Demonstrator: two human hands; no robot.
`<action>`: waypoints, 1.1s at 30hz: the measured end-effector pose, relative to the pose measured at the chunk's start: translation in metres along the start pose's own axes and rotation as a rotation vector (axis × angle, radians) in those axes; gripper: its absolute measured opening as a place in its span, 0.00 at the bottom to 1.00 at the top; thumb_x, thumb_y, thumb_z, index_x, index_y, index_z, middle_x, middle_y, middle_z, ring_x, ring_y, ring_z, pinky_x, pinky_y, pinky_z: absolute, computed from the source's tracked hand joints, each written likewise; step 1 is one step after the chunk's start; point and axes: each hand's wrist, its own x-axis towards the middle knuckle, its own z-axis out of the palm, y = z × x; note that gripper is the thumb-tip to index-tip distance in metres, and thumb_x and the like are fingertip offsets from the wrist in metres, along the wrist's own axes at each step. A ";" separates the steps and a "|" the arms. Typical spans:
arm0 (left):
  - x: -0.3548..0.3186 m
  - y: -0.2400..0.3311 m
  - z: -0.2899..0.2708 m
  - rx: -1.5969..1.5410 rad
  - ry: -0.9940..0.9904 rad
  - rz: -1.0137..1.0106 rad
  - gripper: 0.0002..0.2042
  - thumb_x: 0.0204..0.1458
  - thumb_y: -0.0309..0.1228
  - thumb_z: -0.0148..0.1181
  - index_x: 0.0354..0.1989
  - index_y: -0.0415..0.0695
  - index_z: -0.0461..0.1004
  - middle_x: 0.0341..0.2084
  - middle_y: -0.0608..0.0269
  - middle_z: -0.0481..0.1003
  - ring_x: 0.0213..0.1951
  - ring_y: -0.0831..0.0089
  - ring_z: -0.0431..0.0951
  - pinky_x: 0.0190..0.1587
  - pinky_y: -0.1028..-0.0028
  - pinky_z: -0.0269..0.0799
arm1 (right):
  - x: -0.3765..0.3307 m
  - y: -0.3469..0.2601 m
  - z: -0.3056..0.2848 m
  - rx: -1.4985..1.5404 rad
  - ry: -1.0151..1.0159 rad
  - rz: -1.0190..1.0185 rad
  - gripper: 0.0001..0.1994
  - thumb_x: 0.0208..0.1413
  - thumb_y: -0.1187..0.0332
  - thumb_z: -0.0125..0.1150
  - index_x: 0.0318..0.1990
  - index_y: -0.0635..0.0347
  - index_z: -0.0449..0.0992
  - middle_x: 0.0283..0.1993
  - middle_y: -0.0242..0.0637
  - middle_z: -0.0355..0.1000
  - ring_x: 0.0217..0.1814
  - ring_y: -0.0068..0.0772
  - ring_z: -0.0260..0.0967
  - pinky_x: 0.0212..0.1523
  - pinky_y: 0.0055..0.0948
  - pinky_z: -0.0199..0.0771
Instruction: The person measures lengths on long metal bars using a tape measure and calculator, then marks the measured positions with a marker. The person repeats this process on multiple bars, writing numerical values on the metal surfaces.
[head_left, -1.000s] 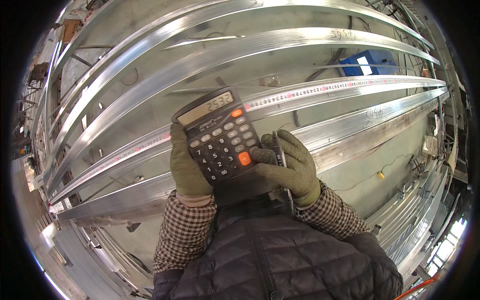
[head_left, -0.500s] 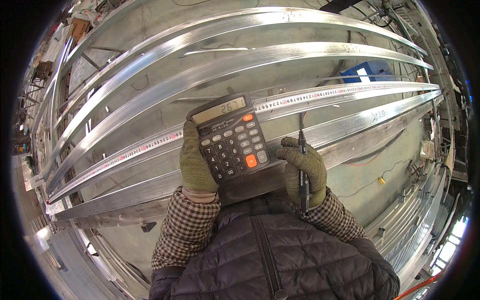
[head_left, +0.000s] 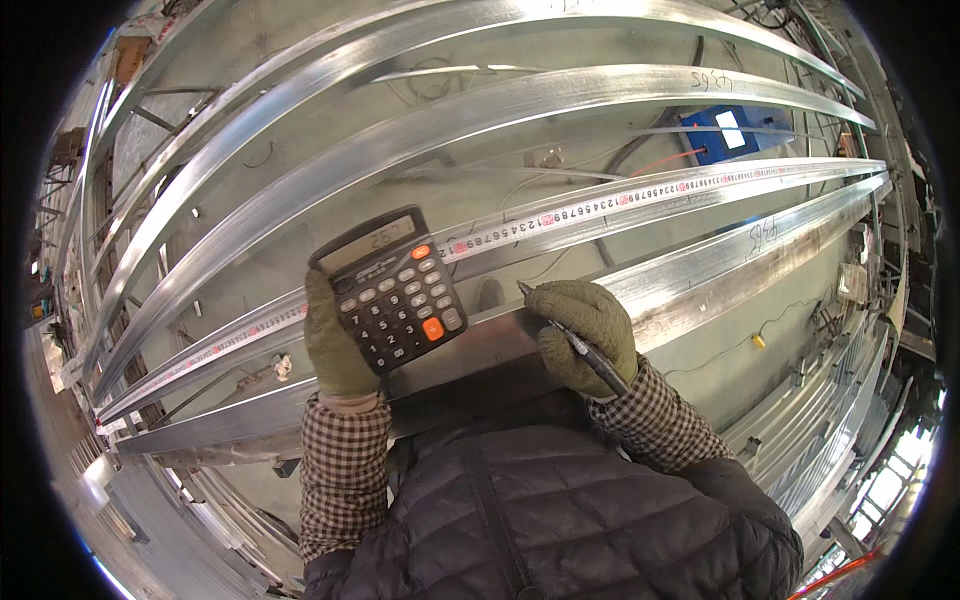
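Observation:
A dark calculator (head_left: pixel 395 300) with two orange keys is gripped along its left edge by my left hand (head_left: pixel 335 335), in a green knit glove. It is tilted and hangs over the long metal bars. My right hand (head_left: pixel 590 335), gloved alike, closes around a black marker pen (head_left: pixel 590 355), whose tip points up and left. That hand is over the near metal bar (head_left: pixel 680 300). A tape measure (head_left: pixel 580 211) lies stretched along the bar behind, and the calculator covers part of it. Handwritten marks show on several bars.
Farther back, more long metal bars (head_left: pixel 560 92) run side by side, left to right. A blue box (head_left: pixel 715 135) with a white label stands beyond the tape. Bundled metal profiles (head_left: pixel 810 420) are at the lower right, with thin cables on the floor.
My left hand has carried the calculator to the left and tilted it. My right hand has shifted slightly left, and the marker has turned from upright to slanting up and left.

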 end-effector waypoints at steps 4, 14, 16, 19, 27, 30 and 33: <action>-0.003 -0.003 0.000 -0.101 -0.123 0.002 0.34 0.78 0.57 0.50 0.71 0.36 0.74 0.61 0.44 0.83 0.55 0.54 0.89 0.57 0.57 0.92 | 0.007 0.016 -0.003 0.004 0.035 -0.024 0.18 0.56 0.74 0.76 0.55 0.60 0.85 0.52 0.47 0.85 0.53 0.53 0.87 0.54 0.46 0.87; -0.007 0.003 0.014 0.026 0.062 0.065 0.31 0.78 0.57 0.50 0.67 0.39 0.78 0.53 0.50 0.87 0.48 0.60 0.91 0.46 0.62 0.94 | 0.033 0.024 0.002 -0.027 0.120 0.050 0.11 0.53 0.77 0.76 0.44 0.61 0.84 0.39 0.46 0.86 0.45 0.52 0.87 0.49 0.46 0.88; -0.008 0.006 0.021 0.039 -0.042 0.053 0.31 0.78 0.57 0.50 0.68 0.39 0.78 0.54 0.50 0.87 0.49 0.60 0.91 0.47 0.62 0.94 | 0.036 0.026 0.005 0.019 0.125 0.070 0.11 0.53 0.78 0.76 0.43 0.61 0.84 0.40 0.47 0.86 0.44 0.52 0.87 0.48 0.45 0.88; -0.011 0.006 0.031 -0.036 -0.110 0.014 0.31 0.79 0.57 0.48 0.68 0.40 0.77 0.57 0.50 0.85 0.52 0.60 0.90 0.51 0.62 0.93 | 0.038 0.026 0.010 0.064 0.145 0.100 0.10 0.53 0.78 0.77 0.42 0.62 0.83 0.40 0.48 0.85 0.44 0.51 0.87 0.48 0.46 0.88; -0.008 0.008 0.026 -0.072 -0.186 0.020 0.31 0.80 0.57 0.44 0.70 0.40 0.75 0.60 0.48 0.84 0.56 0.58 0.89 0.56 0.59 0.91 | 0.044 0.019 0.022 0.024 0.115 0.107 0.11 0.51 0.80 0.77 0.41 0.61 0.83 0.40 0.45 0.85 0.45 0.50 0.87 0.48 0.46 0.87; -0.010 0.007 0.025 -0.049 -0.154 0.034 0.31 0.80 0.57 0.45 0.70 0.40 0.75 0.60 0.47 0.84 0.56 0.58 0.89 0.56 0.59 0.91 | 0.046 0.015 0.025 -0.033 0.111 0.084 0.13 0.49 0.79 0.77 0.43 0.60 0.83 0.40 0.43 0.86 0.46 0.49 0.88 0.51 0.47 0.87; -0.011 0.006 0.024 -0.064 -0.142 0.025 0.31 0.80 0.57 0.46 0.70 0.39 0.75 0.61 0.46 0.83 0.56 0.57 0.89 0.56 0.58 0.91 | 0.046 0.012 0.030 0.044 0.053 0.100 0.14 0.47 0.79 0.77 0.42 0.60 0.83 0.40 0.43 0.86 0.46 0.49 0.88 0.53 0.48 0.86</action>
